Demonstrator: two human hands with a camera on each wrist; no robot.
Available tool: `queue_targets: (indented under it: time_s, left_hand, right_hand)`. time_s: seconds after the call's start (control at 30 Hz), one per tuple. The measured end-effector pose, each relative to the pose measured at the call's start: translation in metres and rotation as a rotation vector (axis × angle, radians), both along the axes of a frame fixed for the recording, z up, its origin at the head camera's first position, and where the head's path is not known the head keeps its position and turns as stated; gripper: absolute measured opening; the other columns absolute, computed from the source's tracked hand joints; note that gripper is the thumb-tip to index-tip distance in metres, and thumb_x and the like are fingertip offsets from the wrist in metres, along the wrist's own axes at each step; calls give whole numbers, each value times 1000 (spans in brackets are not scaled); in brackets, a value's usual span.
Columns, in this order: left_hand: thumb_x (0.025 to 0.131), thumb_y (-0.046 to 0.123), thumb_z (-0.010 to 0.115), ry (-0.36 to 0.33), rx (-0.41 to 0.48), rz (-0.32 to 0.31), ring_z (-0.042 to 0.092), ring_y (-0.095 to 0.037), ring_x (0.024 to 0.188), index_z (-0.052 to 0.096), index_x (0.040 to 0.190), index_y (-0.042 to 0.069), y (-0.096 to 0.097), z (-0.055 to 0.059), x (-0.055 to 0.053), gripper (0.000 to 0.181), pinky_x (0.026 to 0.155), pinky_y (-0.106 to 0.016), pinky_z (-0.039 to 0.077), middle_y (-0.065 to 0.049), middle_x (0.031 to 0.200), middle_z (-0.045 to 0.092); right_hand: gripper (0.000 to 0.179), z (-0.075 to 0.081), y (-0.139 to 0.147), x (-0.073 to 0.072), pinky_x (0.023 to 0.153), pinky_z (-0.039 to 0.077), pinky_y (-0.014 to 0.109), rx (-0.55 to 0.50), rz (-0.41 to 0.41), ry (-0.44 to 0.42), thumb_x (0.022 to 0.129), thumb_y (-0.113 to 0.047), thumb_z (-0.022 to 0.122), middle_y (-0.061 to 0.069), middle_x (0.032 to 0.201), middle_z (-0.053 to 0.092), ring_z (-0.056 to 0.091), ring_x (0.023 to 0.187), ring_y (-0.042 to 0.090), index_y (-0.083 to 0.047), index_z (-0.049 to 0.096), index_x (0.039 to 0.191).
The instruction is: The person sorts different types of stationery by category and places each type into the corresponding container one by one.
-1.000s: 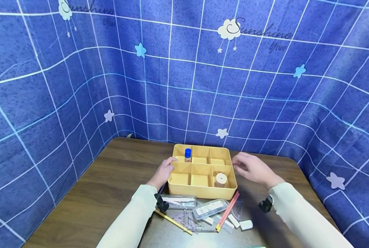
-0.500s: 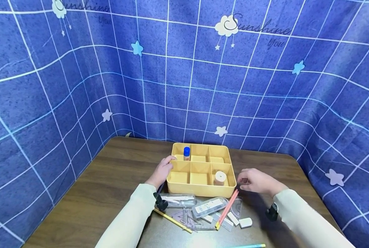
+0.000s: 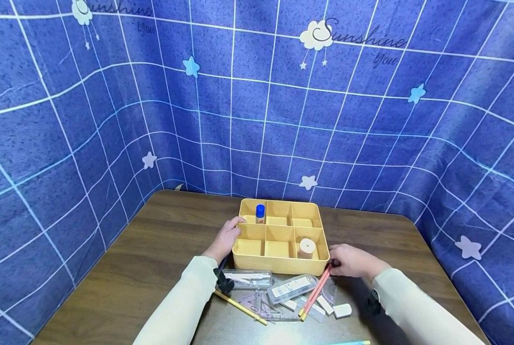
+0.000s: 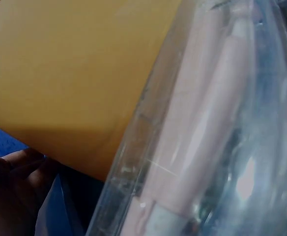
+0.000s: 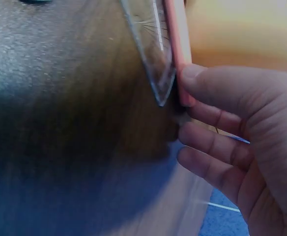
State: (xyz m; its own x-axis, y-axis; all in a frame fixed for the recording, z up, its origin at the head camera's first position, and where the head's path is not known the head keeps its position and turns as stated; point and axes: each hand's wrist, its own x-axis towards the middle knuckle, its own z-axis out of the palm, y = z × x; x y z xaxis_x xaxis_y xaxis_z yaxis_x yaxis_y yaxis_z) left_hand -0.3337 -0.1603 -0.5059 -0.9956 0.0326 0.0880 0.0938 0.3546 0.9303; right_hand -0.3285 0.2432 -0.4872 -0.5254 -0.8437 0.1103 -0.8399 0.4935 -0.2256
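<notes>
A yellow six-compartment storage box (image 3: 280, 242) stands mid-table. My left hand (image 3: 226, 238) grips its left wall, fingers over the rim. Beyond the front right corner, my right hand (image 3: 355, 262) pinches the far ends of two pink pencils (image 3: 315, 293). In the right wrist view the thumb lies on top of a pink pencil (image 5: 179, 44), beside a clear pointed drafting piece (image 5: 158, 73). A blue-capped glue stick (image 3: 260, 213) stands in the back left compartment, a pale cylinder with a small centre hole (image 3: 307, 247) in the front right one.
Before the box lie a clear case with pale pink pens (image 3: 249, 279), another clear case (image 3: 293, 288), transparent rulers (image 3: 278, 316), a white eraser (image 3: 342, 310) and a yellow pencil (image 3: 241, 307). A light-blue pencil (image 3: 352, 342) shows at the bottom edge. Blue curtains surround the table.
My right hand has come from the box's right wall toward me, down to the far ends of the pink pencils, and now pinches them. The left hand stays on the box.
</notes>
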Motion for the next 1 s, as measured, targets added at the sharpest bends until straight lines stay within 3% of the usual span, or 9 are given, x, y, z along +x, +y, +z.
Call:
queue_targets:
  time_s: [0.23, 0.53, 0.8, 1.0]
  left_hand:
    - [91, 11, 46, -5, 5, -2, 48, -32, 114, 64, 115, 14, 0, -1, -1, 30, 97, -47, 39, -14, 123, 49]
    - [87, 8, 48, 38, 7, -9, 48, -32, 110, 65, 112, 12, -2, -4, -3, 31, 93, -42, 38, -15, 119, 50]
    - [89, 9, 48, 26, 16, -13, 47, -32, 112, 64, 113, 13, -3, -5, -3, 29, 94, -43, 39, -15, 121, 49]
    - [90, 8, 47, 25, 22, -15, 46, -31, 114, 64, 113, 14, -1, -5, -2, 29, 95, -45, 39, -15, 122, 48]
  right_hand:
    - [13, -3, -2, 1, 71, 50, 29, 17, 8, 20, 79, -4, 79, -2, 83, 62, 57, 79, 13, -13, 72, 85]
    - [23, -2, -3, 6, 70, 47, 27, 47, -24, -24, 77, 2, 77, -4, 85, 54, 53, 78, 10, -15, 63, 82]
    - [25, 2, 8, 5, 68, 47, 23, -26, 27, 6, 77, 2, 80, -8, 81, 56, 53, 75, 5, -18, 65, 82]
    - [24, 19, 17, 8, 66, 49, 23, -89, 68, 0, 77, 4, 79, -11, 78, 63, 54, 72, 0, -16, 67, 83]
